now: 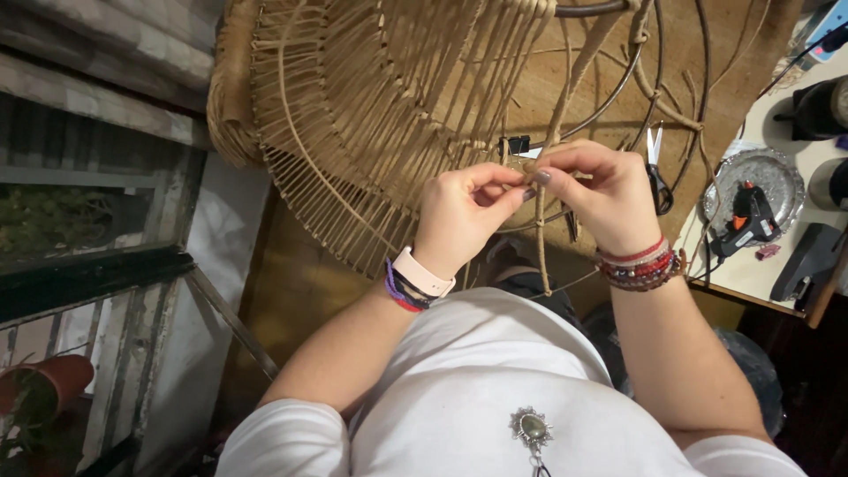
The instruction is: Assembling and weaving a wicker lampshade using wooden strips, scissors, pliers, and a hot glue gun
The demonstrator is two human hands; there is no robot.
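Head view: your left hand (464,212) and right hand (601,194) meet at centre, fingertips of both pinched tight on tan cord (541,247) against metal ring (618,84). Woven frame (353,115) just left. Scissors (655,168), glue gun (746,216) right.

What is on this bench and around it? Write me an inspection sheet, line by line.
Surface: pale side table at right; wooden floor under the work.
Job's things: round wire frame partly woven with tan cord; loose cord strand hangs from the pinch point; black binder clip on the frame.
Clutter: scissors, glue gun on a silver tray, black stapler.
Grippers: left hand and right hand, fingers pinching the cord together at the frame.
Cables: black cable at upper right.
Surroundings: metal railing, terracotta plant pot at lower left.
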